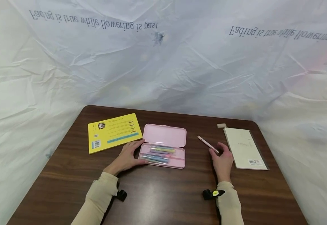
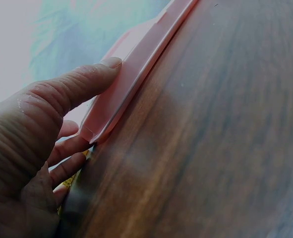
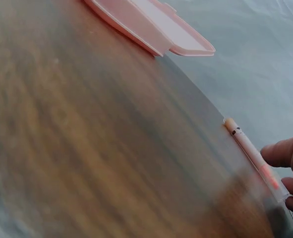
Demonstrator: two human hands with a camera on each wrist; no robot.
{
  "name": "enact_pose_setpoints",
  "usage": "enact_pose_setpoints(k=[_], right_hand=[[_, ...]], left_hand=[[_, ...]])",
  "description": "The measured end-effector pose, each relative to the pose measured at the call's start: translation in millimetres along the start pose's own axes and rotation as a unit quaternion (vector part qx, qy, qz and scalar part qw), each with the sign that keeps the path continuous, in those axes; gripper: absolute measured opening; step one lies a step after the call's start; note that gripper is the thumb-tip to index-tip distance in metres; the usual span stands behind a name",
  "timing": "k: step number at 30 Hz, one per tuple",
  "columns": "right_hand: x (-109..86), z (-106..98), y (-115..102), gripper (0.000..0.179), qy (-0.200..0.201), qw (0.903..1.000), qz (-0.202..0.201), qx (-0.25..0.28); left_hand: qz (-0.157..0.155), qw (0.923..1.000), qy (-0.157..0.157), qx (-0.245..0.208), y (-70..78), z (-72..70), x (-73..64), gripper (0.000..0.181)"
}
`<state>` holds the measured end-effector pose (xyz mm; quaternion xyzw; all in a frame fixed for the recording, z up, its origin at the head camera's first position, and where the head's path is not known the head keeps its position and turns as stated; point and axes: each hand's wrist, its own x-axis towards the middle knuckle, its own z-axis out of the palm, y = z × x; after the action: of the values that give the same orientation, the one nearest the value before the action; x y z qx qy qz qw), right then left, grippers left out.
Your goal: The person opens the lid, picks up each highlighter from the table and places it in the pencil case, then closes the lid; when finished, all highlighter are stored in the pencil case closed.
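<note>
A pink pencil case (image 1: 164, 134) lies with its lid folded back on the brown table. Clear-wrapped packs of coloured pens (image 1: 155, 158) fill the left part of its tray. My left hand (image 1: 126, 157) holds the case at its left end, the thumb on the front wall and the other fingers round the side. To the right, a pale pink pen (image 1: 205, 143) slants on the table, with small dark marks near its far end (image 3: 235, 131). My right hand (image 1: 222, 157) pinches its near end between thumb and fingers; the fingers are partly cut off in the right wrist view.
A yellow book (image 1: 115, 132) lies left of the case, close to the left fingers. Right of the right hand is a cream notebook (image 1: 245, 148), with a small pale eraser (image 1: 221, 125) by its top corner. White printed sheeting (image 1: 163, 72) hangs beyond the table.
</note>
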<state>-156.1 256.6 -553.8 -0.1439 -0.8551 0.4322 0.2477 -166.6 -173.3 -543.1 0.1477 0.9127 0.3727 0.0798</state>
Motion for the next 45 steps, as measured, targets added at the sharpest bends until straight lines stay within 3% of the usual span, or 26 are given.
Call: enact_pose_setpoints(k=[8, 16, 28, 45], right_hand=[[-0.6, 0.2, -1.2, 0.05, -0.02, 0.999, 0.017, -0.035], [0.3, 0.5, -0.9, 0.041, -0.011, 0.9992, 0.003, -0.038], [0.1, 0.7, -4.7, 0.027, -0.022, 0.9988, 0.024, -0.038], [0.3, 1.1, -4.3, 0.027, -0.016, 0.9988, 0.023, -0.039]], left_hand=[[0.004, 1.0, 0.006, 0.003, -1.3, 0.7, 0.7, 0.105], [0.01, 0.9999, 0.005, 0.002, -1.1, 0.0, 1.1, 0.104], [0.009, 1.0, 0.005, 0.001, -2.3, -0.3, 3.3, 0.104], [0.006, 1.0, 0.002, 0.002, -2.5, -0.4, 2.4, 0.105]])
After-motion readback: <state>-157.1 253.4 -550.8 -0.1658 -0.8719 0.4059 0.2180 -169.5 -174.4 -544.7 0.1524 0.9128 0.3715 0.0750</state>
